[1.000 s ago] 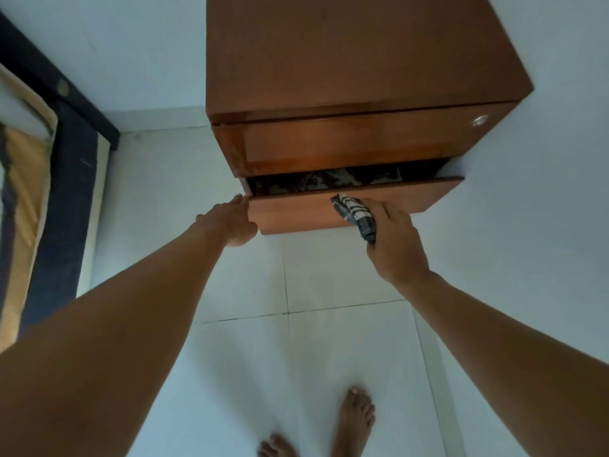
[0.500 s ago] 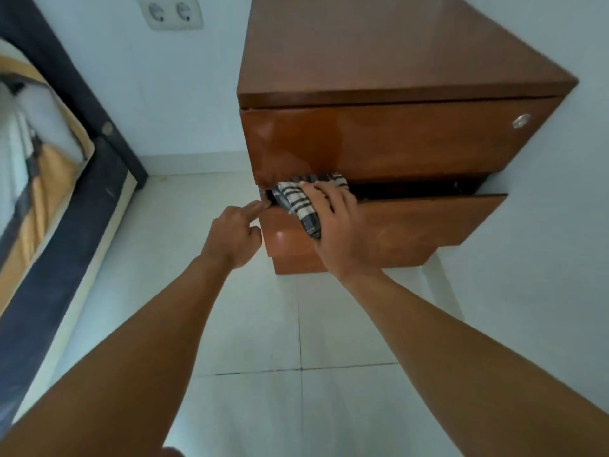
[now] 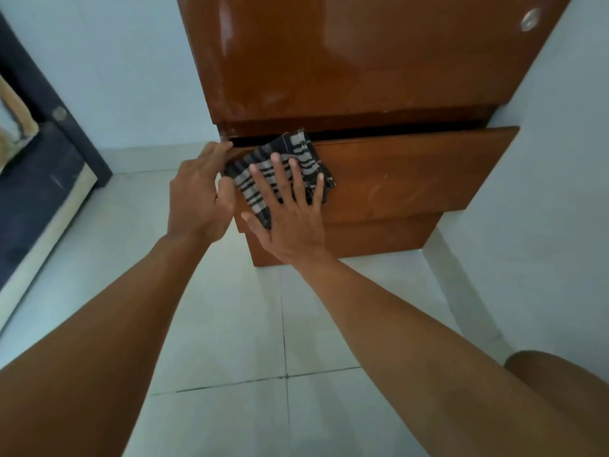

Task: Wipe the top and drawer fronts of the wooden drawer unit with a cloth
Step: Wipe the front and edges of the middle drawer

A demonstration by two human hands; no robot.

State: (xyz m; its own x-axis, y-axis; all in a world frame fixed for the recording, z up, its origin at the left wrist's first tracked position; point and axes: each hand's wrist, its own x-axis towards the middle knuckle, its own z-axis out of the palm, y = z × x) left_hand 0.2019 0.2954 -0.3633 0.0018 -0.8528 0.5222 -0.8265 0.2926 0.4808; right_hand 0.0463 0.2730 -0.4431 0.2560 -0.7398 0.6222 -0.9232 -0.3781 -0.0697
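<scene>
The wooden drawer unit [image 3: 362, 61] stands against the pale wall, its glossy top drawer front filling the upper view. The middle drawer [image 3: 412, 173] is pulled out a little, leaving a dark gap above it. My right hand [image 3: 290, 206] lies flat, fingers spread, pressing a dark and white checked cloth [image 3: 286, 156] against the left part of that drawer front. My left hand [image 3: 201, 192] grips the drawer's upper left corner, fingertips hooked over its edge. The bottom drawer front [image 3: 372, 239] shows below.
A round metal lock [image 3: 530, 19] sits at the top drawer's right end. A dark bed frame [image 3: 49, 153] with bedding lies at the left. White floor tiles [image 3: 230, 324] spread below. My knee [image 3: 560, 374] shows at lower right.
The view has dropped and moved closer to the drawer fronts. My right hand went from bunching the cloth at the drawer's top edge to pressing it flat on the front. My left hand moved onto the corner.
</scene>
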